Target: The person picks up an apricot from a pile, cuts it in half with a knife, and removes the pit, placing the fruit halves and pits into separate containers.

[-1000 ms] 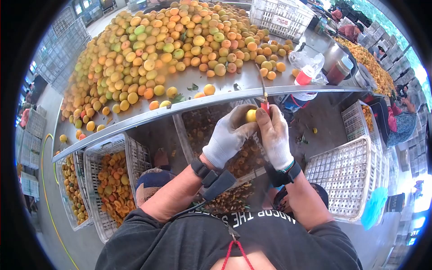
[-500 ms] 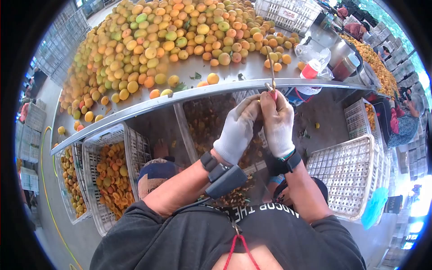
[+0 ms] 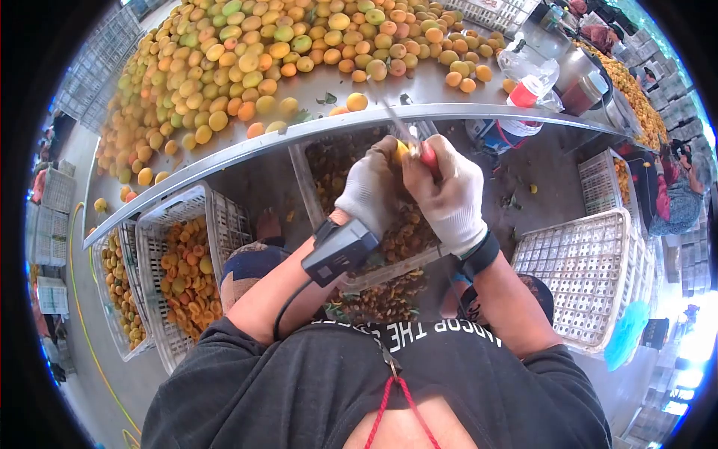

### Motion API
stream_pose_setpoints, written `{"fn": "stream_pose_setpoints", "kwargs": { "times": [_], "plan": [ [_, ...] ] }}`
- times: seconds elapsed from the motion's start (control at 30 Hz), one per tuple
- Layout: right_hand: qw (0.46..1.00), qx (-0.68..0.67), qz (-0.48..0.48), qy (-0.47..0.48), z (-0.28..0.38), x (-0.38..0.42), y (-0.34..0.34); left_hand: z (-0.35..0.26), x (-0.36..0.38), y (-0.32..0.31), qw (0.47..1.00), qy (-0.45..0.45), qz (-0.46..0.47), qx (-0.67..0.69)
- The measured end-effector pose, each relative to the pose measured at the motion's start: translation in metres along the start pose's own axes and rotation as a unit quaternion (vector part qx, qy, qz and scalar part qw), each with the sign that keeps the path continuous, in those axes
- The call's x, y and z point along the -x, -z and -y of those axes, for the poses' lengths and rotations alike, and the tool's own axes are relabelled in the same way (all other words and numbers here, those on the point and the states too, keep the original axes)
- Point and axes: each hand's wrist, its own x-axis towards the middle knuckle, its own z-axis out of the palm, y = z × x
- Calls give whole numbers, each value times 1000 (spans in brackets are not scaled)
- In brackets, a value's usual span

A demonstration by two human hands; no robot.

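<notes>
Both my hands wear white gloves with dirty fingertips and meet just below the front edge of the metal table. My left hand is closed on a yellow-orange apricot, mostly hidden by the fingers. In my right hand is a knife with a red handle. Its thin blade, blurred, points up and to the left over the table edge, close beside the apricot. Below the hands stands a crate containing dark, mixed fruit pieces.
A large heap of apricots covers the table. Crates of halved apricots and of fruit stand at left. To the right is a white crate. A red-capped bottle sits on the table; a co-worker sits at far right.
My hands have turned and parted slightly, and the apricot now shows between them. The knife's blade has swung from nearly upright to leaning left. My left forearm has rolled.
</notes>
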Motion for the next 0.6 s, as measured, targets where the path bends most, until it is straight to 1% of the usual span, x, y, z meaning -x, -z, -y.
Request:
{"fn": "stream_pose_setpoints", "kwargs": {
  "times": [0.03,0.07,0.1,0.13,0.17,0.2,0.23,0.27,0.3,0.33,0.37,0.4,0.43,0.47,0.5,0.53,0.57,0.6],
  "plan": [
    [996,-62,10,-64,-5,3,-1,-1,-5,6,1000,14,8,-18],
    [996,-62,6,-64,-8,1,2,-2,-8,9,999,27,17,-36],
    [970,-190,5,-153,-10,-3,6,-6,-5,9,997,57,47,-17],
    [919,-314,5,-238,-11,-6,11,-7,-2,8,997,56,50,-17],
    [891,-332,16,-309,-11,-7,19,-9,2,4,996,53,38,-62],
    [893,-331,15,-306,-17,-7,22,-12,4,2,993,50,27,-107],
    [874,-347,36,-337,-26,-5,22,-14,5,2,988,38,27,-147],
    [855,-364,57,-366,-32,-5,23,-14,6,0,988,36,30,-147],
    [894,-328,73,-295,-9,-9,26,-13,9,-4,976,-18,48,-211],
    [895,-328,74,-292,-7,-8,27,-14,10,-6,957,-73,65,-273],
    [921,-285,72,-257,-7,-8,27,-18,11,-6,960,-46,67,-269],
    [943,-241,69,-221,-7,-8,26,-16,9,-5,960,-47,67,-269],
    [966,-176,72,-175,-14,-7,25,-11,6,-3,953,-58,86,-286],
    [967,-178,74,-169,-16,-6,25,-11,4,-1,944,-71,104,-303],
    [977,-144,49,-152,-14,-4,23,-20,7,-2,954,-59,111,-272],
    [984,-111,23,-134,-13,-2,21,-15,6,0,948,-28,124,-293],
    [980,-151,10,-129,-16,0,19,-14,7,0,943,-39,131,-304],
    [980,-132,19,-150,-19,1,19,-14,7,-1,938,-50,138,-316]
  ]
}}
